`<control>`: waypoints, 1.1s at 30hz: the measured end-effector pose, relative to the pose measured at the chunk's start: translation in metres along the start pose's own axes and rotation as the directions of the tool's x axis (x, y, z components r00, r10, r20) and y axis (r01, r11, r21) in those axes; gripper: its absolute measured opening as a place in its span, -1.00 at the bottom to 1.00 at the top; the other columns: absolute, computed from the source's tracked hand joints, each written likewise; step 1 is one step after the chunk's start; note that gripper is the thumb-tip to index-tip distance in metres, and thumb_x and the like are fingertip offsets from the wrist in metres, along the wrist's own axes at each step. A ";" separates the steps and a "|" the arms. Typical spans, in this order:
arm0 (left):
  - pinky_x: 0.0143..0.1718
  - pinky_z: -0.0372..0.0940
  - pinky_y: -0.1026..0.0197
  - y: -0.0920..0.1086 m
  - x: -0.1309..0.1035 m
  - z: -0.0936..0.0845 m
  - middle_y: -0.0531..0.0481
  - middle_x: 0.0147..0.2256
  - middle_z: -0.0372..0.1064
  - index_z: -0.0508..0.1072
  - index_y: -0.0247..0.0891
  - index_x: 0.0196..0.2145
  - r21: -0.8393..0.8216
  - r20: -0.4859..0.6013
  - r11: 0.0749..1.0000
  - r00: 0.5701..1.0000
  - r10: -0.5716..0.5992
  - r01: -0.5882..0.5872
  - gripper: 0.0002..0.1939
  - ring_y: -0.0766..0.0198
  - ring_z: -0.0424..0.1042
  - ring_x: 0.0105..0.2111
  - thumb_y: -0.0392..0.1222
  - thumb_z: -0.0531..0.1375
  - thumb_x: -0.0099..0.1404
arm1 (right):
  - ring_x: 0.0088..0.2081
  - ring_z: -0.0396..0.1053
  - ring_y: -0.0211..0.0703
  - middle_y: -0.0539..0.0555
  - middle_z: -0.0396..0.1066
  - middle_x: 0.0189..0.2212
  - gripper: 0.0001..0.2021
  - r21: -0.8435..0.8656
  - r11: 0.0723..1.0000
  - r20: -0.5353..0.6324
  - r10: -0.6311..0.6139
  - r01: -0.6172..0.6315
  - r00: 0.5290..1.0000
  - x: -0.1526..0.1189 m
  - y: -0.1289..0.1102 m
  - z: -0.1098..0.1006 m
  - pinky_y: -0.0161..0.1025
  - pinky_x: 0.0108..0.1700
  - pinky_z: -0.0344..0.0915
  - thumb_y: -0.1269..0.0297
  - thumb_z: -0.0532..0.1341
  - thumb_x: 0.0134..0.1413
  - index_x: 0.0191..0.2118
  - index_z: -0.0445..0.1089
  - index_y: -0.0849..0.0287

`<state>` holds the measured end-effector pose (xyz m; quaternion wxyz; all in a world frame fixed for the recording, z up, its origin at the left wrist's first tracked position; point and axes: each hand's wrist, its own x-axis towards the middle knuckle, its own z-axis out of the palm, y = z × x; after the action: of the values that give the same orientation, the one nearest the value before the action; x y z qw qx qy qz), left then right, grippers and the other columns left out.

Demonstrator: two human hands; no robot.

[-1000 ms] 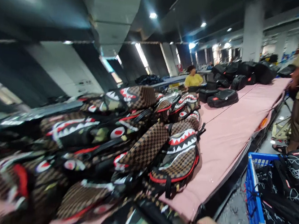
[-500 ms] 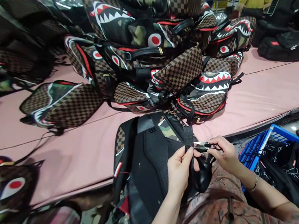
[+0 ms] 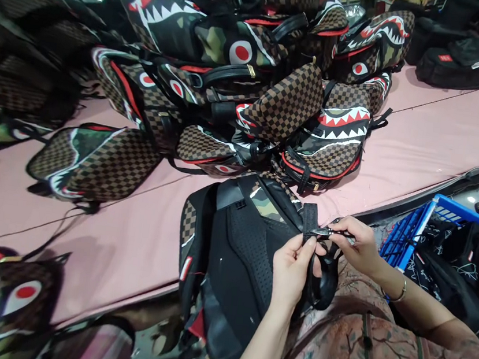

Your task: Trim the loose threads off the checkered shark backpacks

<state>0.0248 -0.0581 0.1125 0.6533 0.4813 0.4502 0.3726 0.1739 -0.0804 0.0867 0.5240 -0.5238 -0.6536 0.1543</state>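
A black backpack (image 3: 238, 261) with checkered and camouflage parts leans at the table's near edge, its padded back facing up. My left hand (image 3: 292, 267) is closed, pinching a black strap (image 3: 310, 216) of this backpack between thumb and fingers. My right hand (image 3: 356, 243) is closed on small dark snips (image 3: 324, 232), whose blades touch the strap just beyond my left thumb. A looped strap hangs below the two hands.
Shark-mouth checkered bags (image 3: 292, 101) are piled on the pink table (image 3: 428, 133). One checkered bag (image 3: 110, 163) lies to the left. A blue crate (image 3: 416, 230) with black bags stands right. Black bags (image 3: 467, 62) lie at the back right.
The snips' blades, seen apart before, now look closed together at the strap. The strap's end stands more upright above my left thumb. The view has shifted slightly.
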 end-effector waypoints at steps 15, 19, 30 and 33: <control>-0.83 -0.17 0.54 0.003 0.004 0.008 0.23 -0.69 0.05 0.36 -0.34 -0.37 -0.462 0.494 0.736 0.832 -0.250 0.496 -0.85 0.67 -0.23 -0.83 -0.18 0.18 0.16 | -0.69 -0.01 -0.44 -0.13 0.13 -0.69 -0.56 0.727 0.408 0.336 0.489 -0.551 0.805 0.010 0.011 0.018 -0.42 -0.66 -0.08 -0.08 0.30 -0.24 -0.43 0.25 0.22; -0.61 0.28 0.38 -0.006 0.004 0.014 0.01 -0.44 0.43 0.38 -0.30 -0.19 -0.287 0.112 0.932 0.974 -0.196 0.220 -0.62 0.44 0.34 -0.64 -0.13 0.29 0.03 | -0.73 -0.18 -0.50 -0.21 -0.07 -0.76 -0.59 0.730 0.343 0.338 0.571 -0.591 0.748 0.018 0.013 0.018 -0.42 -0.70 -0.24 0.02 0.30 -0.18 -0.58 0.11 0.19; -0.53 0.37 0.29 0.001 0.021 0.038 -0.09 -0.46 0.49 0.48 -0.37 -0.20 -0.196 -0.018 0.952 0.970 -0.242 0.234 -0.51 0.31 0.43 -0.58 -0.07 0.35 -0.10 | -0.32 0.31 -0.22 0.06 0.38 -0.37 -0.85 -0.047 0.995 -0.323 0.073 -0.093 0.944 0.006 0.033 -0.039 -0.25 -0.27 0.24 0.26 0.12 0.11 -0.22 0.33 0.17; -0.51 0.36 0.30 0.006 0.022 0.050 -0.10 -0.45 0.49 0.48 -0.38 -0.20 -0.201 0.027 0.948 0.969 -0.246 0.246 -0.51 0.31 0.42 -0.57 -0.07 0.35 -0.09 | -0.37 0.32 -0.19 0.06 0.40 -0.46 -0.91 -0.379 0.923 -0.246 -0.173 0.069 0.954 0.000 0.036 -0.059 -0.21 -0.28 0.25 0.34 0.14 0.09 -0.31 0.38 0.18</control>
<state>0.0783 -0.0510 0.1201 0.7406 0.3527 0.4659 0.3318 0.2433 -0.0860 0.0835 0.5115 -0.5867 -0.6230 -0.0773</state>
